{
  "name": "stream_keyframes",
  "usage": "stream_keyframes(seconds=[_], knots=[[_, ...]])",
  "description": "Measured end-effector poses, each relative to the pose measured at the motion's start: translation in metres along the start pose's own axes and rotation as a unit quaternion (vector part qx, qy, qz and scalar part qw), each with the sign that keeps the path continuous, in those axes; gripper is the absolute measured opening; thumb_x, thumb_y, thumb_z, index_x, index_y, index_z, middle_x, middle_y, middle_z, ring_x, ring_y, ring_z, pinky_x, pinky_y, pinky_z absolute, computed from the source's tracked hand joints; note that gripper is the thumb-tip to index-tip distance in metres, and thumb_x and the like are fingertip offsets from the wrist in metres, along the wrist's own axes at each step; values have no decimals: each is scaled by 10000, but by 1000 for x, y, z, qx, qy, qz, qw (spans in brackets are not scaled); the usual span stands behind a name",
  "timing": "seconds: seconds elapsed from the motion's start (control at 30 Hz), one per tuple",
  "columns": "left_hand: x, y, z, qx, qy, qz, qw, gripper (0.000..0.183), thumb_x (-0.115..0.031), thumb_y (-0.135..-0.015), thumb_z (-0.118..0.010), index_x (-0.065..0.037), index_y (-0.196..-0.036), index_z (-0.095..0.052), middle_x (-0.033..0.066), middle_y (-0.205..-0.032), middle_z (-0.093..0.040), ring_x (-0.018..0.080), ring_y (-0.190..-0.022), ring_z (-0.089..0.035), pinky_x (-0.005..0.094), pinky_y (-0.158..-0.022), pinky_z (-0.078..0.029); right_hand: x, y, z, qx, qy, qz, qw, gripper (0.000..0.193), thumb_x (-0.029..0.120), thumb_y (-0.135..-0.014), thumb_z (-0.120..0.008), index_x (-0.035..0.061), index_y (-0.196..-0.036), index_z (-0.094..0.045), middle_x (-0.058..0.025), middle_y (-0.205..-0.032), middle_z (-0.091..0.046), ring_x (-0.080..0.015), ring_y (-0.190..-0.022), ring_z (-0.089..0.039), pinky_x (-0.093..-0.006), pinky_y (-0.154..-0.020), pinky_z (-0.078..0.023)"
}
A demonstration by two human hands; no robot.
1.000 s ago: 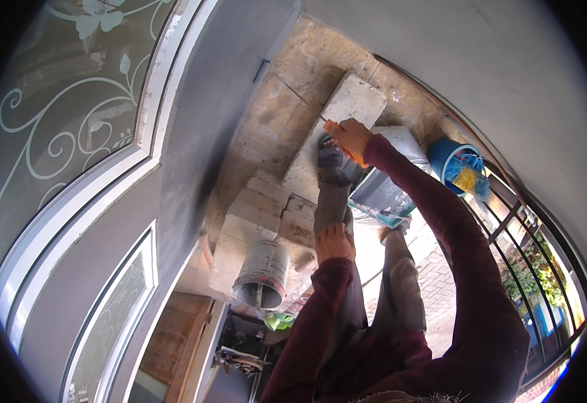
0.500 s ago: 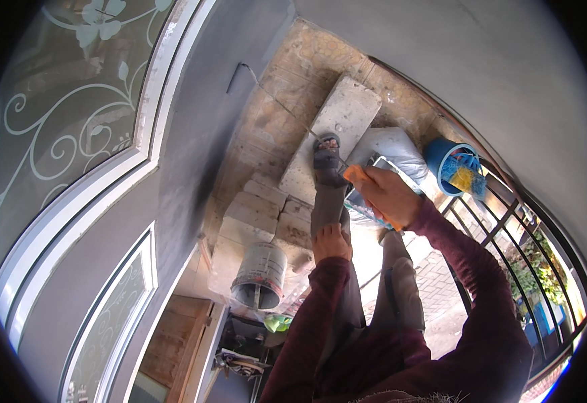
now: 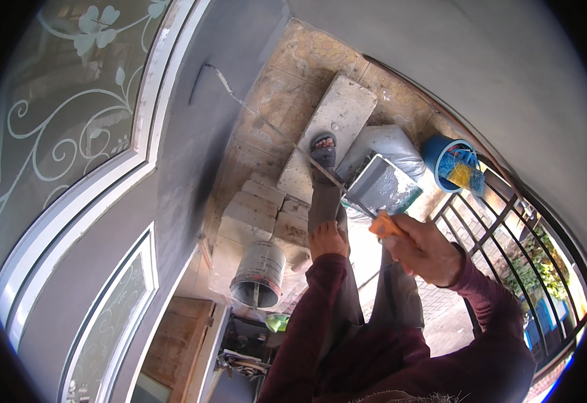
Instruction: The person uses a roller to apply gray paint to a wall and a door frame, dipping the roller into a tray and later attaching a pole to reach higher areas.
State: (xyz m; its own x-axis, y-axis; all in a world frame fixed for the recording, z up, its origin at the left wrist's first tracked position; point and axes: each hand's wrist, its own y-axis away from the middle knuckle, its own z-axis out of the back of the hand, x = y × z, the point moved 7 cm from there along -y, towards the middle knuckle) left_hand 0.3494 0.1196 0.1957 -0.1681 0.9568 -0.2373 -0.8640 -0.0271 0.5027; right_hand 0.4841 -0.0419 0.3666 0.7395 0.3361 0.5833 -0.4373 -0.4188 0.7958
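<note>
My right hand (image 3: 428,250) is closed round the orange handle (image 3: 385,225) of a long-rodded tool that looks like a paint roller. Its thin rod (image 3: 266,119) crosses over my sandalled foot toward the grey wall (image 3: 203,127), where the end bends down beside the surface. The head there blends with the wall, so its shape and contact are unclear. Below the handle sits a rectangular paint tray (image 3: 385,183) with grey, wet-looking paint inside. My left hand (image 3: 328,240) lies on my left leg near the knee, fingers stretched out, holding nothing.
My foot rests on a pale block (image 3: 339,111). More blocks (image 3: 250,215) and a stained bucket (image 3: 260,272) stand to the left. A filled white sack (image 3: 391,144) and a blue bucket (image 3: 444,158) with a sponge are right, by black railings (image 3: 508,248). A white-framed window (image 3: 142,134) lines the left.
My right hand has moved right and a little toward me, uncovering the paint tray. The tool's bent end has shifted left along the wall. My left hand stays on my leg.
</note>
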Motion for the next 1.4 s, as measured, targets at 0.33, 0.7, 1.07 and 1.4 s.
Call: stream_keyframes(seconds=[0.33,0.7,1.07,1.4], knots=[[-1,-5,1,2,18,-4,1000,110,-184,-764,-601,-97,-831,-595,91,-797,-612,291,-801,-608,446,-691,-484,-72,-58,47,-73,-14,-78,994,454,445,-967,-457,28,-1095,-582,3,-577,-475,-59,-420,-442,-237,-375,-363],[6,-18,5,76,12,18,997,193,-201,-773,-627,-118,-947,-615,101,-886,-638,298,-881,-611,437,-752,-484,-97,-242,105,-97,38,-44,994,561,468,-931,-467,19,-600,-518,-64,-464,-498,-168,-341,-498,-317,-317,-404],[10,-28,12,81,31,15,996,183,-195,-778,-612,-117,-944,-615,109,-884,-634,303,-877,-608,431,-751,-482,-69,-290,114,-78,46,-33,995,519,455,-902,-504,18,-621,-513,-75,-527,-523,-169,-387,-508,-321,-342,-405],[10,-27,13,60,20,-4,998,171,-182,-778,-610,-115,-935,-616,97,-888,-637,308,-872,-607,435,-759,-478,-88,-351,123,-106,66,-48,991,585,494,-895,-517,8,-569,-513,-104,-469,-516,-218,-351,-504,-372,-351,-403]])
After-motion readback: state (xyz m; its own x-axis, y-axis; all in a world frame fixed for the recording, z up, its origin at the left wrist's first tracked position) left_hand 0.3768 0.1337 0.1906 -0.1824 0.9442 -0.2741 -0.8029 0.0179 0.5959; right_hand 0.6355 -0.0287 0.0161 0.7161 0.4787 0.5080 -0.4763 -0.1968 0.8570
